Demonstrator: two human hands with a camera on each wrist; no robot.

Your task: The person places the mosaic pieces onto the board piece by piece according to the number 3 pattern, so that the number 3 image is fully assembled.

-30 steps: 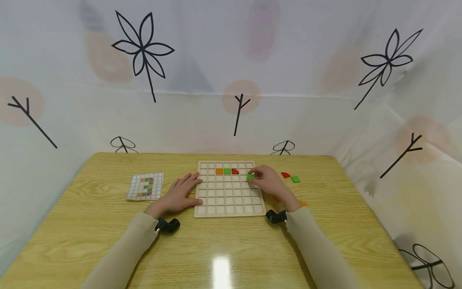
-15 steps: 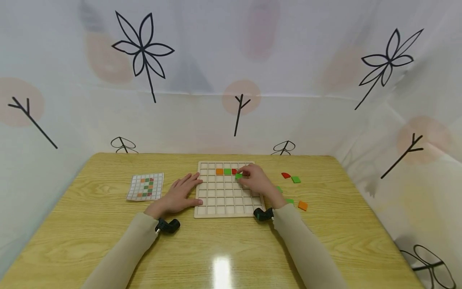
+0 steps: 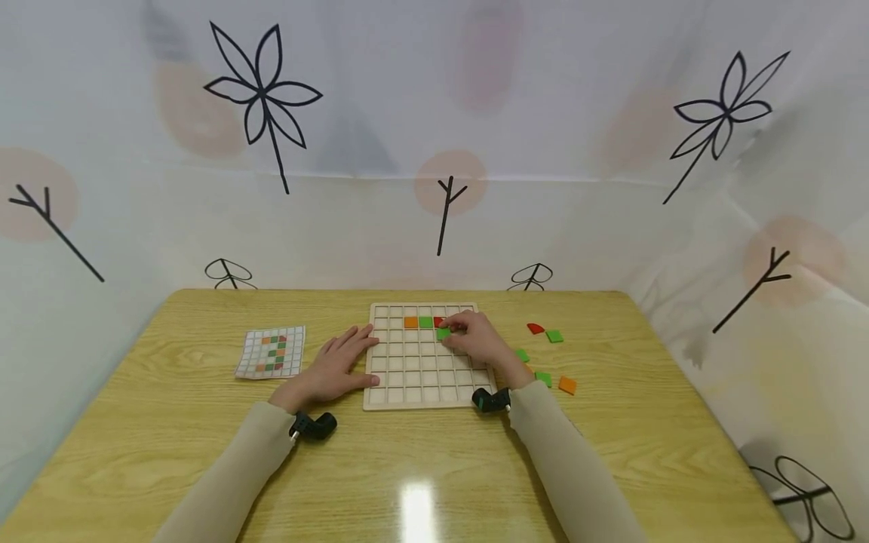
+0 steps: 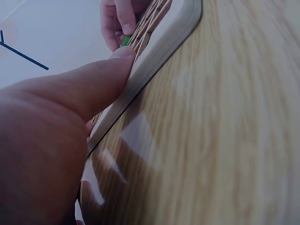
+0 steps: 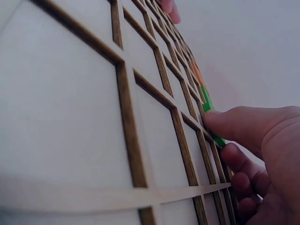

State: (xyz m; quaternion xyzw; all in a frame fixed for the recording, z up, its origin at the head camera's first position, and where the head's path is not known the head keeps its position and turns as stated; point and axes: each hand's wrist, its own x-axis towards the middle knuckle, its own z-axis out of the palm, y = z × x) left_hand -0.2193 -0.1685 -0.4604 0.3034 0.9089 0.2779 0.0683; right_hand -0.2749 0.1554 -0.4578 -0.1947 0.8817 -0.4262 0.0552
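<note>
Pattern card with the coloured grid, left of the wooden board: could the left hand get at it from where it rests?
Probably yes. The left hand lies flat at the wooden grid board's left edge, holding nothing, and only bare tabletop separates it from the pattern card.

front tabletop: wide open
board lower rows: free cells
right side: loose tiles scattered
left edge: left hand parked

I see a light wooden table carrying a gridded wooden board at its middle. A pattern card lies to its left; loose green, red and orange tiles lie scattered to its right.
</note>
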